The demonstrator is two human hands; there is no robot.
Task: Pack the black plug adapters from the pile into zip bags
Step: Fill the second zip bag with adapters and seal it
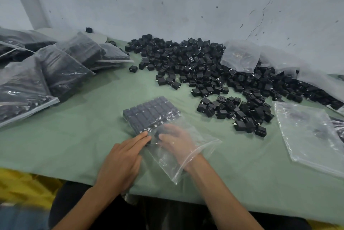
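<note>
Clear, thin film is what the hands have to manage here. The zip bag (204, 145) lies flat on the green desk (74, 146), limp and slippery, and I judge it will crumple or slide unless something pins it. Packed rows of adapters (150, 112) fill its far end, set edge to edge in a tidy slab. Each is a small hard block, light on its own, with metal prongs that could snag or pierce the film. Together they probably make the bag heavy and floppy, so it is best lifted from underneath, not by its mouth.

The left hand (121, 159) lies outside the zip bag at its near left edge. Its fingers are straight and together, with the fingertips (146, 134) pressing on the film beside the nearest row, and it grips nothing. The right hand (176, 142) is inside the zip bag, in through the open mouth at the near end up to the wrist, and shows only through the film. Its fingers look curled, and a single dark adapter (159, 132) sits between thumb and fingers, just short of the last row. The film blurs the hold, so the exact grip is unclear.

The loose pile (195, 65) lies beyond and to the right of the zip bag, well apart from both hands. Filled bags (61, 69) are stacked to the left of the zip bag, and empty bags (307, 133) lie to its right.
</note>
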